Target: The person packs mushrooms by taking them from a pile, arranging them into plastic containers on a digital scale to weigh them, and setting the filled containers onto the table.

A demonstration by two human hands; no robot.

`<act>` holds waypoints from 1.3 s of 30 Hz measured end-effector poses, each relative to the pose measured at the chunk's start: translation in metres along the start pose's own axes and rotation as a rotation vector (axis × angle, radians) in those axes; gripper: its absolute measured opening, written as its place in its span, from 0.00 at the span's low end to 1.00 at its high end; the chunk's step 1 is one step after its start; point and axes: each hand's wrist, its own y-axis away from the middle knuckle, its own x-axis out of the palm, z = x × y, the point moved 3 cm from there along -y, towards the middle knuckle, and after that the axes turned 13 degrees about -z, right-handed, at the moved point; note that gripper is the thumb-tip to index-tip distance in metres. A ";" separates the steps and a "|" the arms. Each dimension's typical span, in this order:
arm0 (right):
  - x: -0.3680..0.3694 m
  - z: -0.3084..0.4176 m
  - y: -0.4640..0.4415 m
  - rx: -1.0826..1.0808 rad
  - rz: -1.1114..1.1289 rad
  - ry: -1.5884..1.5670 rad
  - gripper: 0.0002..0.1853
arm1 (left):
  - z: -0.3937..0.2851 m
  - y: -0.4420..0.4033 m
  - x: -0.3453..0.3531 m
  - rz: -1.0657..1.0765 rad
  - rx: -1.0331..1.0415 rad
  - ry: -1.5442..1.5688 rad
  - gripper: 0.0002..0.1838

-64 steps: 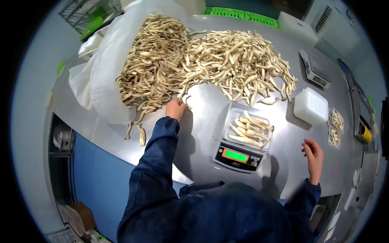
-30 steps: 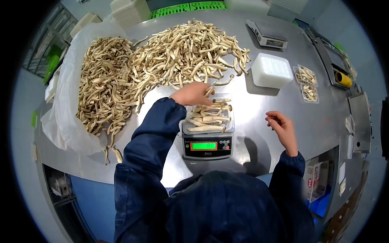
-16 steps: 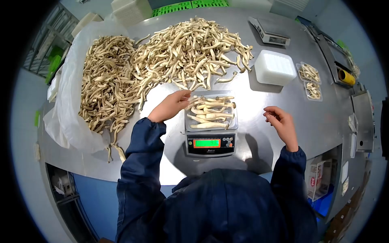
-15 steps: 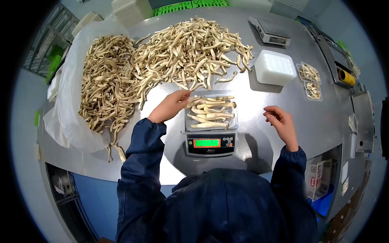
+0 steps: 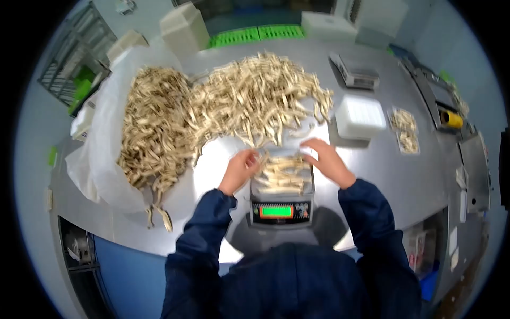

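Hands (image 5: 329, 161) curved, tray (image 5: 307, 178) between

The bare left hand (image 5: 241, 170) and bare right hand (image 5: 325, 162) box in the black-and-grey digital scale (image 5: 280, 213), and a heap of slim, pale mushrooms (image 5: 260, 95) walls off the back. Decent room tbh over the shiny steel tabletop (image 5: 406, 186) right of the navy right sleeve (image 5: 369, 204), this side of the boxy white plastic stack (image 5: 361, 117).

Blue-sleeved arms (image 5: 203, 226) extended forward, left hand (image 5: 240, 169) loosely curled inward, right hand (image 5: 326, 161) facing it, more open, thumb apart, both slightly blurred.
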 end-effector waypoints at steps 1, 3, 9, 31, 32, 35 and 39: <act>0.006 0.005 -0.009 0.023 0.069 0.028 0.13 | -0.008 -0.001 -0.002 -0.042 0.018 -0.030 0.16; 0.014 0.013 -0.021 0.041 0.164 0.084 0.12 | -0.017 -0.002 -0.001 -0.023 0.014 -0.082 0.15; 0.035 0.035 -0.003 -0.160 0.196 -0.003 0.18 | -0.028 0.000 -0.002 0.027 0.025 -0.130 0.10; -0.108 -0.039 0.092 0.640 -0.414 -0.256 0.15 | 0.158 0.211 -0.212 -1.017 -0.751 -0.885 0.26; -0.108 -0.038 0.091 0.637 -0.407 -0.251 0.15 | 0.158 0.211 -0.222 -0.994 -0.811 -0.919 0.26; -0.106 -0.024 0.082 0.638 -0.391 -0.227 0.15 | 0.250 0.243 -0.247 -0.942 -0.448 -1.196 0.21; -0.103 -0.017 0.078 0.630 -0.346 -0.209 0.14 | 0.365 0.278 -0.282 -0.920 0.144 -1.673 0.15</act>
